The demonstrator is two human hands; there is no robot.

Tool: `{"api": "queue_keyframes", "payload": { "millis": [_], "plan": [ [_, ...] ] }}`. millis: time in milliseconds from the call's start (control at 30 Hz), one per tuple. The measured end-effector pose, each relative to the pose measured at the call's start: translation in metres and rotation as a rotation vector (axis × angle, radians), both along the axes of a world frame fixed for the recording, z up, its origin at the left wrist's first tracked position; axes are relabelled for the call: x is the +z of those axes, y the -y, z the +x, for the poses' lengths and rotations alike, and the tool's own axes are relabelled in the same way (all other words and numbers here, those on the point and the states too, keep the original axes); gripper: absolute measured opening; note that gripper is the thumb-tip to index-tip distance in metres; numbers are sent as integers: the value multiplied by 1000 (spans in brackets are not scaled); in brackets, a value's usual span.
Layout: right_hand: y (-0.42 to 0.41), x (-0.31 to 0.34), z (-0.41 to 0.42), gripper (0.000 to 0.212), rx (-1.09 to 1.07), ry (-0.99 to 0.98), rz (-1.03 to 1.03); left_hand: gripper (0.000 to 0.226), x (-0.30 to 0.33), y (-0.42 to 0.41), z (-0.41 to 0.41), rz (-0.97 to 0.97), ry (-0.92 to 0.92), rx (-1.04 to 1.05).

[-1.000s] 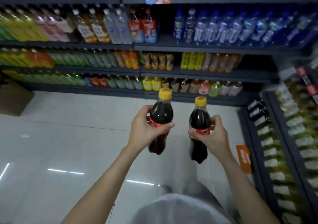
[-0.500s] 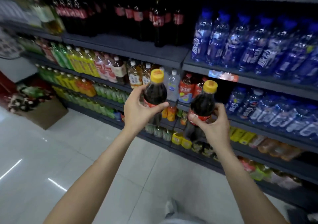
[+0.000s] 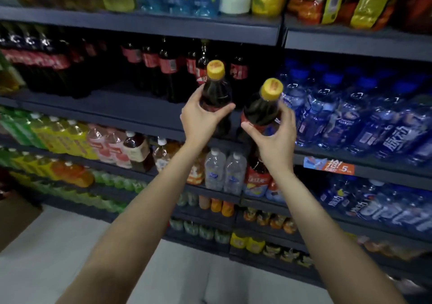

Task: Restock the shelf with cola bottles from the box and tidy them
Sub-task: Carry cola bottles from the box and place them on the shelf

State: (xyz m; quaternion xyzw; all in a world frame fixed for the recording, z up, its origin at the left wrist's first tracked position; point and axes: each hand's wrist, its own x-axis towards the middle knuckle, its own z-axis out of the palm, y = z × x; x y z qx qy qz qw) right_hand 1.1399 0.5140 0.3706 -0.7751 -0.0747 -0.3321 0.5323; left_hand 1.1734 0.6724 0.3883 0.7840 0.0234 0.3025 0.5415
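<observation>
Both hands up at shelf height, one cola bottle each. Left hand (image 3: 198,119) wraps the left bottle (image 3: 216,93) at label level, thumb across the front, yellow cap up, roughly upright. Right hand (image 3: 275,135) grips the right bottle (image 3: 263,109) the same way, fingers curled round the far side; bottle tilted slightly right. Bottles sit side by side, close but apart, in the air in front of the dark shelf board (image 3: 131,107) carrying the stocked cola row (image 3: 163,65); bare board in front of that row. Blue water bottles (image 3: 350,114) fill the bay to the right. Box edge (image 3: 14,219) at far left on the floor.
</observation>
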Motion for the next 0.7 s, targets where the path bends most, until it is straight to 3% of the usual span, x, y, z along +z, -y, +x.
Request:
{"api": "queue_keyframes", "payload": {
  "millis": [500,700],
  "plan": [
    [-44,-1,123,73,-450,-115,-105,73,-7,17,146,39,33,-9],
    [-37,-11,120,84,-401,-156,-155,75,-18,15,156,127,118,-79]
  ]
}}
